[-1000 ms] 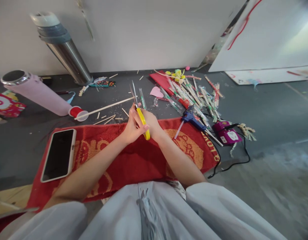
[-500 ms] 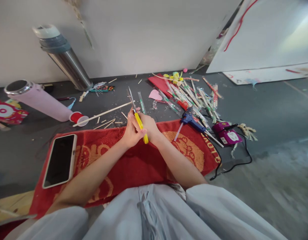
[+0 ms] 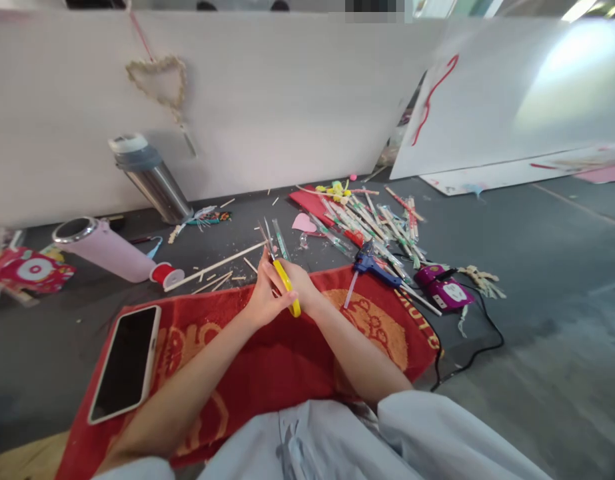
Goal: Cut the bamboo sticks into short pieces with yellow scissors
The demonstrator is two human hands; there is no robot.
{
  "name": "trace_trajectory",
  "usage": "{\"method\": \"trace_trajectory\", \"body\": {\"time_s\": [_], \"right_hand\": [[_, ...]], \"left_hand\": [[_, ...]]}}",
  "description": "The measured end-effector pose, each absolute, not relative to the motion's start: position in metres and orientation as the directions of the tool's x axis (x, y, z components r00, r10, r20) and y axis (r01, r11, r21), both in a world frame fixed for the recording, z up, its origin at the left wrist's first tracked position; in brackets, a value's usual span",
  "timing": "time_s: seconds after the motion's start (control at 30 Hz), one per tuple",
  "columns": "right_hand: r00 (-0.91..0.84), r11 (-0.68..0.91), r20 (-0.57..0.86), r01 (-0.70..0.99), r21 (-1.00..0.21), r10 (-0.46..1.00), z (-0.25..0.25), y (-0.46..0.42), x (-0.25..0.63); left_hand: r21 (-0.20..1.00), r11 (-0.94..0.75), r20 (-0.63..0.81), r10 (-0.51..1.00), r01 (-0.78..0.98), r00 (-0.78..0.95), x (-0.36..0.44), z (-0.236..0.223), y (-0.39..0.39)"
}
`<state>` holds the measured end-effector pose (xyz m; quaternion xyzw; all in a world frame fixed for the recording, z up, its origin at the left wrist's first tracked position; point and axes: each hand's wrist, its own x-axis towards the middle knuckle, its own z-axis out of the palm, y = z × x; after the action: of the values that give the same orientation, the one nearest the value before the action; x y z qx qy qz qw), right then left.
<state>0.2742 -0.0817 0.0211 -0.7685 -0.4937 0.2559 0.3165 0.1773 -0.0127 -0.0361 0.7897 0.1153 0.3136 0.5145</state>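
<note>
My hands are together over the front of the red towel [image 3: 267, 373]. Between them is a pair of scissors [image 3: 286, 283] with yellow handles, its blades apart and pointing away from me. My left hand [image 3: 262, 297] is closed against the handles, its thumb on the lower part. My right hand [image 3: 302, 287] is closed round the far side, its fingers largely hidden. A long thin wooden stick [image 3: 217, 267] reaches from beside the red spool [image 3: 167, 276] to the blades; whether a hand holds it cannot be seen. Short cut sticks [image 3: 214, 283] lie left of my hands.
A phone [image 3: 124, 367] rests on the towel's left. Behind it stand a pink tumbler [image 3: 104, 250] and a steel thermos [image 3: 154, 183]. Rightward lie wrapped chopsticks [image 3: 372, 220], a blue glue gun [image 3: 380, 267] and a purple box [image 3: 444, 290] with a black cable [image 3: 492, 333].
My view has tilted up, bringing the hanging heart-shaped ornament fully into sight. Both hands keep nearly the same pose round the scissors.
</note>
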Motion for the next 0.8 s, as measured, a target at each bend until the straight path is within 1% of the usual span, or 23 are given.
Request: {"method": "trace_trajectory", "body": {"time_s": [0.07, 0.13, 0.2, 0.27, 0.4, 0.53, 0.7, 0.8], "right_hand": [[0.398, -0.283, -0.057, 0.539, -0.793, 0.916, 0.023, -0.085, 0.275], [0.417, -0.253, -0.032, 0.486, -0.836, 0.908, 0.025, -0.088, 0.277], [0.448, -0.23, 0.019, 0.494, -0.838, 0.894, 0.025, -0.089, 0.28], [0.468, -0.222, 0.047, 0.501, -0.836, 0.882, 0.025, -0.089, 0.284], [0.515, -0.302, 0.013, 0.523, -0.797, 0.857, 0.024, -0.087, 0.292], [0.561, -0.367, 0.021, 0.568, -0.737, 0.827, 0.021, -0.086, 0.296], [0.574, -0.388, 0.007, 0.562, -0.73, 0.819, 0.016, -0.083, 0.3], [0.573, -0.416, -0.023, 0.565, -0.712, 0.819, 0.016, -0.082, 0.301]], "left_hand": [[0.883, -0.456, 0.363, 0.512, -0.111, 0.779, 0.176, -0.035, -0.012], [0.865, -0.491, 0.38, 0.509, -0.102, 0.773, 0.174, -0.033, -0.011], [0.832, -0.549, 0.414, 0.519, -0.08, 0.747, 0.173, -0.029, -0.011], [0.793, -0.609, 0.438, 0.551, -0.016, 0.71, 0.171, -0.023, -0.013], [0.701, -0.699, 0.469, 0.6, 0.141, 0.648, 0.17, -0.007, -0.015], [0.577, -0.802, 0.546, 0.52, 0.155, 0.657, 0.17, 0.003, -0.013], [0.477, -0.87, 0.642, 0.443, 0.126, 0.626, 0.17, 0.007, -0.01], [0.387, -0.916, 0.701, 0.364, 0.102, 0.614, 0.17, 0.011, -0.011]]}}
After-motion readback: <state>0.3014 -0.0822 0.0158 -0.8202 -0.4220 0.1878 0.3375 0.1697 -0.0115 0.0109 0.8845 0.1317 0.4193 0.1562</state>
